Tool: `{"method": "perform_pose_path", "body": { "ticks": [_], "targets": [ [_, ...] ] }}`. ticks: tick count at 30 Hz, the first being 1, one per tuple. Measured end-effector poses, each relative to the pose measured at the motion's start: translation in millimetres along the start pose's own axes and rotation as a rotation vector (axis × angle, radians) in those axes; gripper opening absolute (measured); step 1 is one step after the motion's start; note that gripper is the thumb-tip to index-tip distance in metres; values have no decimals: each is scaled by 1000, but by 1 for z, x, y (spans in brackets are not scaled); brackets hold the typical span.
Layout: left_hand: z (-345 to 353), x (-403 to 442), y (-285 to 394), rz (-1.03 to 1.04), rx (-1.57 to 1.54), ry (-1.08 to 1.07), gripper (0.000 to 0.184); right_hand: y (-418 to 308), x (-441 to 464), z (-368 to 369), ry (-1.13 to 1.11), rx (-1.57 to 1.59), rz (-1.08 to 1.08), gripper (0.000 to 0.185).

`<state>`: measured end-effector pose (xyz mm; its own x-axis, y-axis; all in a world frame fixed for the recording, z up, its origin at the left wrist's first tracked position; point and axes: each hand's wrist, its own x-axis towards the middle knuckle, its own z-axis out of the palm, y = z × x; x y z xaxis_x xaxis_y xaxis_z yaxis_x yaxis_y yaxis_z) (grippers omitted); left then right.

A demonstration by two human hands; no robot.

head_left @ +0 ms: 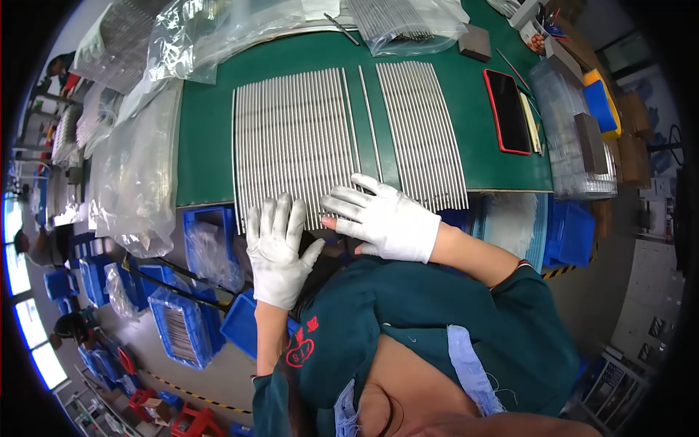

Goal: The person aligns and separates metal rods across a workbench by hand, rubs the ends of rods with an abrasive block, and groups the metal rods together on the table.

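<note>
Ideally, keep the palms flat and the touch light, as slim rods (293, 138) would likely roll or cross. The left hand (278, 256) and right hand (399, 226) are spread, fingers over the rods' near ends, gripping nothing visible. Silvery and shiny, the rods lie in two groups on the green worktop (207, 142).

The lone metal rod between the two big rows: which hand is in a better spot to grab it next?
Probably the right hand: its fingers are close to the near end of the lone rod. The left hand is farther away, by the larger row.
</note>
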<state>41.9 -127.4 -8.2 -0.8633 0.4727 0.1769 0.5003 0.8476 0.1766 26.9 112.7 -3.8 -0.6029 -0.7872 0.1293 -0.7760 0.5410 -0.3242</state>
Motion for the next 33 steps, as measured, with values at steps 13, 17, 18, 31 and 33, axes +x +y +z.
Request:
{"method": "perform_pose_path", "body": {
  "ticks": [13,17,18,31,33],
  "targets": [
    [-6,5,-5,51,-32,-32,60,48,-70,-41,122,-168,298,68],
    [-3,18,6,96,-49,-98,61,53,-71,-34,82,-231,355,69],
    [-1,19,10,123,-52,-68,60,53,-71,-34,83,-231,356,68],
    [-10,7,-46,-96,109,-76,94,53,-72,-34,92,-215,358,64],
    [-7,11,-38,-34,74,-84,93,53,-72,-34,93,-216,360,64]
  ]
}}
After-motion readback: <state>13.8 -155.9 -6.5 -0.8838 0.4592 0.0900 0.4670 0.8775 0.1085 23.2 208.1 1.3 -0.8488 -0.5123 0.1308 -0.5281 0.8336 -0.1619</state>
